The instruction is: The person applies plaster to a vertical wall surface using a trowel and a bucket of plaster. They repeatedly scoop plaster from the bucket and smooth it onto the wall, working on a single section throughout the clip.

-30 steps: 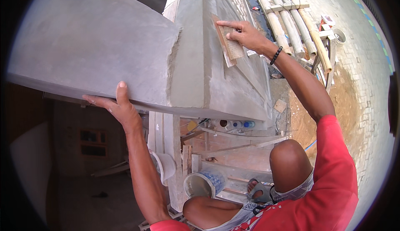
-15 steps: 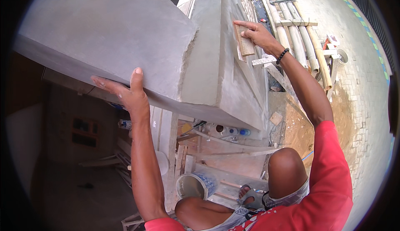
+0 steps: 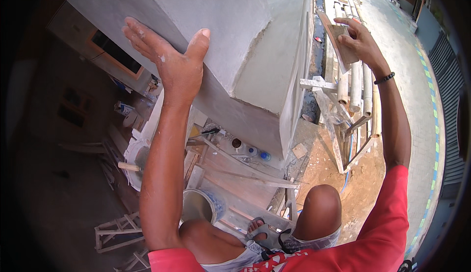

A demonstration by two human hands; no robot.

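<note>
- Float [image 3: 346,53] is in our right hand [image 3: 362,41], seen against the bamboo poles [image 3: 355,88], with a gap showing between it and the column [image 3: 270,70].
- Our right fingers are closed on its grip: the index stretches along the top end, the thumb lies against the near face.
- Our left hand [image 3: 174,63] is spread wide, thumb well apart from the fingers, grasping nothing; it lies across the lower edge of the grey beam [image 3: 206,31] in view, and we cannot tell whether the palm touches.
- Between beam and column runs 1 rough seam [image 3: 251,56].
- We wear 1 dark bracelet [image 3: 384,78] on the right wrist.
- Below, 1 bucket [image 3: 217,204] stands near our left knee [image 3: 198,232]; near the column's foot are 2 blue-topped containers [image 3: 265,155].
</note>
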